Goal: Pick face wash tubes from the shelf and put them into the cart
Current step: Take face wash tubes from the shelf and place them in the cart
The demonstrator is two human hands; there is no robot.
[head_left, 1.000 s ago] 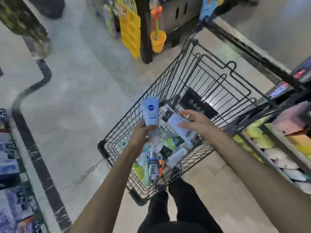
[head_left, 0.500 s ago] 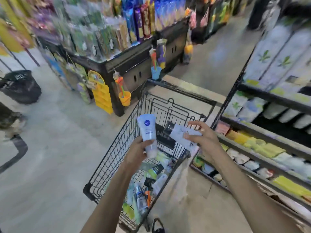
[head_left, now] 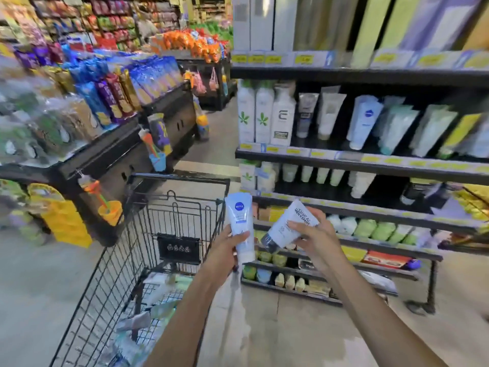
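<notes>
1. Two face wash tubes are in hand, and both have come away from the cart (head_left: pixel 148 260): a second ago they hung over its basket, and now they sit just right of its right rim, in front of the shelf (head_left: pixel 357 165).
2. My view has lifted from the basket to the shelf rows, so I judge these two are not yet dropped in; other tubes lie blurred inside the cart.
3. Left hand (head_left: pixel 227 250): its grip wraps the lower end of the blue-and-white tube (head_left: pixel 239 221), which stands upright, cap end down, touching the cart's right edge in view.
4. Right hand (head_left: pixel 315 242): its fingers pinch the white tube (head_left: pixel 289 226), tilted with its dark cap pointing toward the cart.
5. Both forearms reach forward, right of the cart.
</notes>
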